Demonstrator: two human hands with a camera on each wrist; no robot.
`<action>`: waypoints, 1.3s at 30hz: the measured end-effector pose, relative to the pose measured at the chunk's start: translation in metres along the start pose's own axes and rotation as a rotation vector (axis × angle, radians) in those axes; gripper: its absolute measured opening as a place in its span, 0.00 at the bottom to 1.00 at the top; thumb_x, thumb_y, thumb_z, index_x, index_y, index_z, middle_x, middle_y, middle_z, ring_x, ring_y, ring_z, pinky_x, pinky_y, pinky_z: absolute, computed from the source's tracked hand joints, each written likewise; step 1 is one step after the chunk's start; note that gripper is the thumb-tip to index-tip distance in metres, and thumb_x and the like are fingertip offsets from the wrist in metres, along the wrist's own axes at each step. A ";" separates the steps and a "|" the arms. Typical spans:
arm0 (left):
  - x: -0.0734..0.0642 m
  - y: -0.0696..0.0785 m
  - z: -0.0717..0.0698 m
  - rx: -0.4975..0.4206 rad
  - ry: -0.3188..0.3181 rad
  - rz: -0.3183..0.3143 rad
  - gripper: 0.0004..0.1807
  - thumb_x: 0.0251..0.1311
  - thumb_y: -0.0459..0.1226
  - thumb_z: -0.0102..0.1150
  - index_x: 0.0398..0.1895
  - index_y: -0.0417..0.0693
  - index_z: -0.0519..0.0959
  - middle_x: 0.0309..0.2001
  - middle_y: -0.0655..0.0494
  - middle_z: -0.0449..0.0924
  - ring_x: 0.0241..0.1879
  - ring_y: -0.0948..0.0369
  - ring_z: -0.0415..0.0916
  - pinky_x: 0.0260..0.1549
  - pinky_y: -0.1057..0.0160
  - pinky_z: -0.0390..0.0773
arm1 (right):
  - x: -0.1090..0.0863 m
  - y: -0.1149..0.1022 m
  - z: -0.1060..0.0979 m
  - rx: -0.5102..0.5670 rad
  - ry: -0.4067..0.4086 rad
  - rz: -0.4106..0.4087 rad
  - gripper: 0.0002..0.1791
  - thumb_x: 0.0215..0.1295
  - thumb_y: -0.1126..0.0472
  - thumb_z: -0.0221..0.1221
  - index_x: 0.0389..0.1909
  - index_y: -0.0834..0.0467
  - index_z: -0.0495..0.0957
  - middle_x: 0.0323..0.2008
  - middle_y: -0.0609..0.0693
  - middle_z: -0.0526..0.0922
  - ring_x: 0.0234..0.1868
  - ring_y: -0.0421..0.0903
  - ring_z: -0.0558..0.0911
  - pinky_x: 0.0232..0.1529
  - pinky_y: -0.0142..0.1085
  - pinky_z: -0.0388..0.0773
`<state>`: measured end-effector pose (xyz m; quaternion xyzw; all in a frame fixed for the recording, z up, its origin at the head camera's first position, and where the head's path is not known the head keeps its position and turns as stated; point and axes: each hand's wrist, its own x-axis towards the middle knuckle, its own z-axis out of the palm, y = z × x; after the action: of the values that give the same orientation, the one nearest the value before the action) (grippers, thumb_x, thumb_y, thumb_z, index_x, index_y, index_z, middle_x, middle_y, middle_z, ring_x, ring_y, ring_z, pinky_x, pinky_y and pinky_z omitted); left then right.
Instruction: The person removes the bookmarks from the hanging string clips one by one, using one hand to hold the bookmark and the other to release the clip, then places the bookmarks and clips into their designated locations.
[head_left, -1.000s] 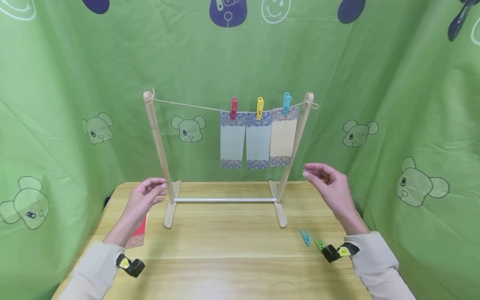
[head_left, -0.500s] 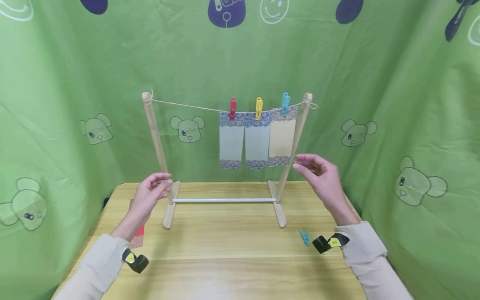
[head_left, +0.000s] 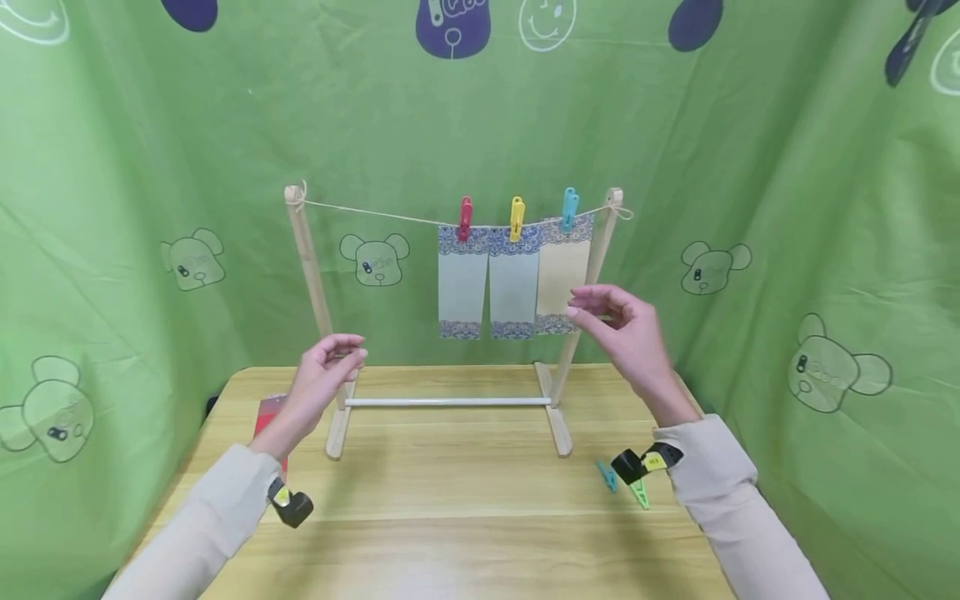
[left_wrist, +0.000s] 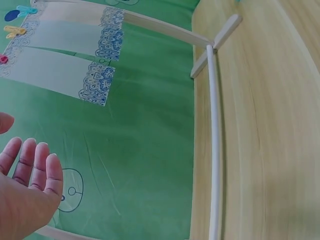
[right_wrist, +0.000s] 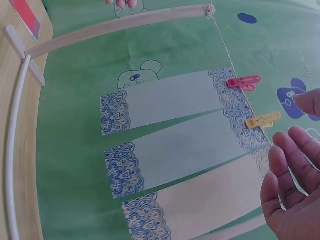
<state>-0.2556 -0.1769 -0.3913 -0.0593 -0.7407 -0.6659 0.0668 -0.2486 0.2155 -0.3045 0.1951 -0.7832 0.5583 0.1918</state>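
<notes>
The person seems to be at the step of bringing both hands toward the hanging cards, so a calm and light approach is advisable. The cream card (head_left: 562,271) and two pale blue cards, one in the middle (head_left: 512,287) and one on the outer side (head_left: 461,287), hang from the string (head_left: 375,212), held at their upper edges by the blue peg (head_left: 570,210), the yellow peg (head_left: 517,219) and the red peg (head_left: 466,219). Should a peg need adjusting, it would be better to pinch its upper ends while the other hand supports the card, because pulling on the card could probably bend it, and the string would likely swing. The loose blue peg (head_left: 607,477) and the green peg (head_left: 640,494) lie on the table (head_left: 450,492) near the right wrist, and a sleeve could perhaps brush them. As for the pose, the right hand (head_left: 618,329) is raised before the lower part of the cream card, with fingers softly bent, thumb apart from them, and nothing held; whether it touches the card cannot be told for certain. The left hand (head_left: 326,371) is lower, in front of the left post (head_left: 308,250), its thumb also apart from the relaxed fingers, and likewise without any object. Both forearms slope inward from the lower corners.
</notes>
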 end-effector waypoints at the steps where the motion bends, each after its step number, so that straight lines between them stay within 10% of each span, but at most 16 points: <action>1: 0.001 0.000 0.001 -0.002 -0.001 0.001 0.20 0.65 0.33 0.58 0.57 0.33 0.70 0.50 0.41 0.75 0.41 0.62 0.76 0.43 0.68 0.80 | 0.002 -0.001 0.001 0.002 -0.005 -0.007 0.18 0.64 0.61 0.64 0.52 0.64 0.77 0.44 0.54 0.82 0.42 0.44 0.79 0.45 0.28 0.78; 22: 0.016 -0.001 0.015 0.042 -0.048 0.028 0.20 0.64 0.32 0.59 0.57 0.34 0.71 0.53 0.40 0.74 0.51 0.45 0.73 0.44 0.68 0.79 | 0.032 -0.014 0.020 -0.018 -0.029 0.006 0.22 0.62 0.56 0.66 0.53 0.64 0.77 0.45 0.54 0.82 0.44 0.46 0.80 0.47 0.30 0.78; 39: 0.024 -0.006 0.030 0.078 -0.103 0.013 0.22 0.64 0.33 0.59 0.60 0.36 0.69 0.55 0.42 0.74 0.52 0.50 0.74 0.49 0.62 0.78 | 0.052 -0.028 0.038 0.039 -0.010 -0.016 0.21 0.61 0.59 0.67 0.52 0.65 0.77 0.45 0.54 0.82 0.45 0.46 0.79 0.50 0.33 0.78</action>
<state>-0.2814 -0.1482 -0.3963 -0.0958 -0.7681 -0.6321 0.0351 -0.2813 0.1660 -0.2663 0.2078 -0.7716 0.5708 0.1888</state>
